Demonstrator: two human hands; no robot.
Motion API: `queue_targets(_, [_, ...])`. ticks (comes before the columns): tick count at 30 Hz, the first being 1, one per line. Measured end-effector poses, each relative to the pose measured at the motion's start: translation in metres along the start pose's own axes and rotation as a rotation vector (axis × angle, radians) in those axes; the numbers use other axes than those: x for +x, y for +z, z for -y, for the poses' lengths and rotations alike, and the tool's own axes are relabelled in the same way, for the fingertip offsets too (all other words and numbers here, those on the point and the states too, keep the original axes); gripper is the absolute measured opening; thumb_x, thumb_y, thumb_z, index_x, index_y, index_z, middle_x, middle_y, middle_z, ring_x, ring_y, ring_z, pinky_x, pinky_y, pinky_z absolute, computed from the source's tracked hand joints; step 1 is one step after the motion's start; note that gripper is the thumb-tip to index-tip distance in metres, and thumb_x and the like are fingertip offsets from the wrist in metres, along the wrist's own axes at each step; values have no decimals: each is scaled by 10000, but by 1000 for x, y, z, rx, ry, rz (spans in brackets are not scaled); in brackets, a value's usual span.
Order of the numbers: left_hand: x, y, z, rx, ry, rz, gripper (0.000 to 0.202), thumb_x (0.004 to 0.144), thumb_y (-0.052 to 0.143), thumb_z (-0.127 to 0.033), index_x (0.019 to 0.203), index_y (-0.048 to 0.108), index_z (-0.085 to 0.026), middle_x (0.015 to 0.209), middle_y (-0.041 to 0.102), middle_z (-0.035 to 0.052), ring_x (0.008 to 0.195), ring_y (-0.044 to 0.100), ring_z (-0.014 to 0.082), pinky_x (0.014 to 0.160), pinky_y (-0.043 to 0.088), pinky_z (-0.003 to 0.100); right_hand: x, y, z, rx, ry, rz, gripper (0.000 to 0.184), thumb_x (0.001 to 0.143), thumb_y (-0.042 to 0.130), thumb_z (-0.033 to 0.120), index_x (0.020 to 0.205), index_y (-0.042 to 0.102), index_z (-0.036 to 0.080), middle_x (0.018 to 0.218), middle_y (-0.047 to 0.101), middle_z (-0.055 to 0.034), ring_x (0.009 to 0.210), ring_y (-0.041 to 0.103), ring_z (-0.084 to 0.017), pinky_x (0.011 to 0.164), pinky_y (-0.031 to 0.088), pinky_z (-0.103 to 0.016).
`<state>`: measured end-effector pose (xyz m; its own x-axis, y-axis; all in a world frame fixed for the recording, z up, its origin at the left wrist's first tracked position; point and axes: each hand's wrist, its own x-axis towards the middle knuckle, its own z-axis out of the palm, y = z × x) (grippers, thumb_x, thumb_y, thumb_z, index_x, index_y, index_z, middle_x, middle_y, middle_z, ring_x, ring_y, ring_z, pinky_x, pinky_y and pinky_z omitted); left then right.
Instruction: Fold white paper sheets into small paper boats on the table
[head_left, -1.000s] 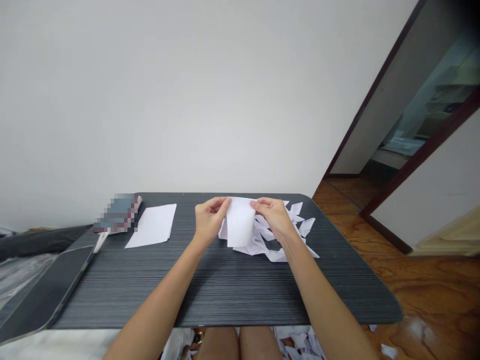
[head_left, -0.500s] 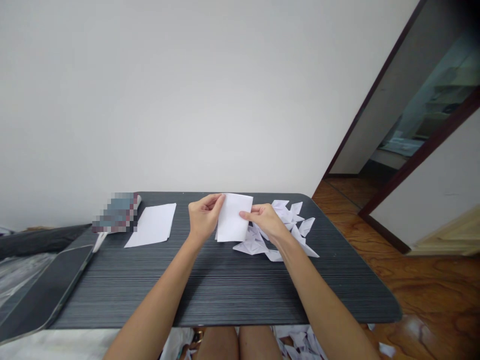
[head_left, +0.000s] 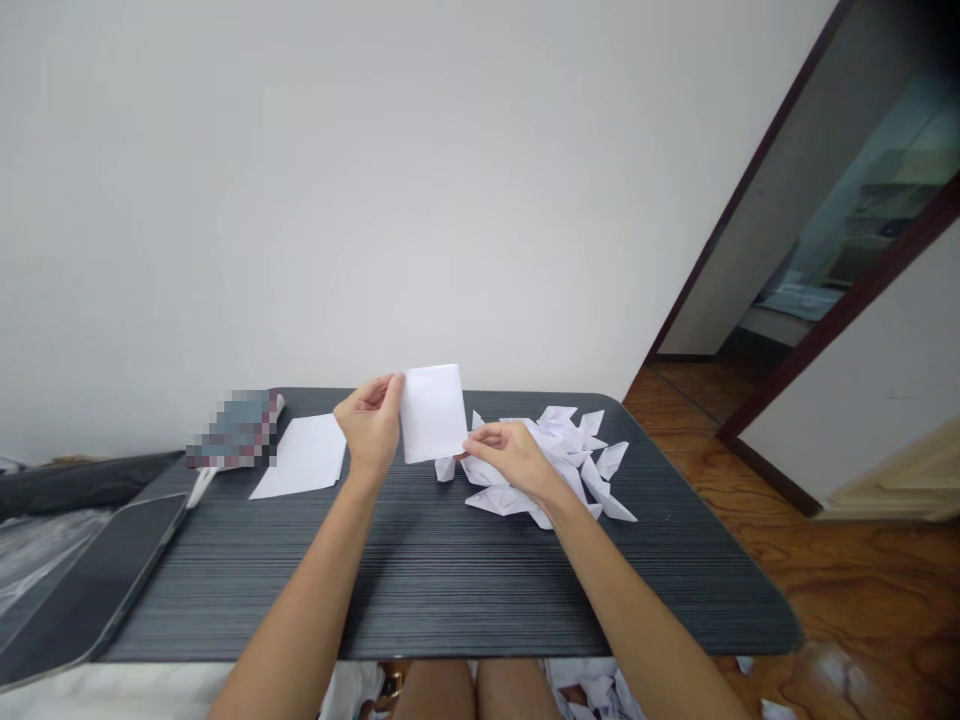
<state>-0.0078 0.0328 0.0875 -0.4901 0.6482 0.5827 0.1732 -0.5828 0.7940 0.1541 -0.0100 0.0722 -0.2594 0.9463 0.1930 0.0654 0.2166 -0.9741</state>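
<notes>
A white folded sheet of paper (head_left: 433, 413), roughly square, is held up above the table between both hands. My left hand (head_left: 371, 415) pinches its upper left edge between thumb and fingers. With thumb and fingertips, my right hand (head_left: 514, 457) grips the lower right corner. Behind and beneath my right hand lies a loose pile of folded white paper pieces (head_left: 607, 480), partly covered by that hand. To the left of my left hand rests a flat stack of white paper sheets (head_left: 304, 458).
The dark striped table (head_left: 465, 600) stands against a white wall (head_left: 465, 200). On its left are a blurred-out object (head_left: 236, 428) and a dark glossy panel (head_left: 94, 580). More folded white papers (head_left: 600, 690) lie below the front edge, beside the knees.
Both hands have moved left with the folded paper, which is now raised and turned slightly. My right hand's grip has shifted from the paper's right side to its lower right corner.
</notes>
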Motion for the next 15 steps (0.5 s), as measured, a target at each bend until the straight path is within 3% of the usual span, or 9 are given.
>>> queue_targets(2, [1, 0, 5, -13, -28, 7, 233, 667, 589, -324, 740, 641, -110, 710, 666, 59, 645, 621, 153, 594, 508, 249, 0, -2, 1, -144, -115, -78, 144, 729, 507, 259, 685, 567, 137, 687, 638, -51, 690, 603, -161, 677, 435, -273])
queue_targets(4, [3, 0, 7, -14, -41, 85, 265, 696, 556, -339, 784, 630, -100, 728, 665, 72, 663, 626, 168, 605, 513, 277, -1, -7, 1, -371, -235, -190, 136, 764, 452, 222, 705, 549, 147, 693, 619, -44, 689, 581, -156, 663, 418, -266])
queue_targets(6, [3, -1, 4, 27, 42, 171, 285, 727, 527, -321, 886, 607, -99, 829, 663, 94, 759, 626, 187, 683, 505, 316, -2, -12, 2, -630, -318, -288, 140, 780, 416, 182, 721, 541, 158, 702, 602, -39, 682, 552, -158, 649, 392, -266])
queue_targets(8, [0, -3, -3, 132, 257, 190, 304, 741, 522, -276, 1005, 564, -131, 1014, 616, 106, 934, 577, 199, 823, 443, 358, -5, -16, 3, -846, -353, -333, 157, 789, 390, 152, 735, 537, 165, 712, 595, -43, 677, 526, -165, 641, 369, -271])
queue_targets(10, [-7, -5, -11, 277, 543, 181, 282, 735, 534, -230, 1012, 566, -185, 1140, 549, 80, 1069, 491, 201, 950, 308, 398, -6, -19, 3, -992, -367, -353, 172, 798, 372, 137, 744, 533, 167, 725, 596, -52, 673, 512, -172, 641, 355, -277])
queue_targets(12, [-18, -7, -18, 346, 768, 242, 207, 750, 509, -181, 924, 604, -241, 1090, 586, 30, 1062, 499, 186, 991, 197, 409, -6, -20, 3, -1078, -378, -368, 182, 804, 362, 126, 746, 530, 166, 722, 595, -59, 664, 507, -177, 646, 348, -282])
queue_targets(15, [-33, -7, -26, 384, 939, 434, 246, 779, 460, -158, 941, 597, -283, 993, 636, 2, 1036, 522, 190, 984, 125, 408, -5, -21, 2, -1127, -416, -361, 194, 806, 350, 104, 748, 527, 159, 707, 588, -67, 663, 511, -181, 666, 351, -293])
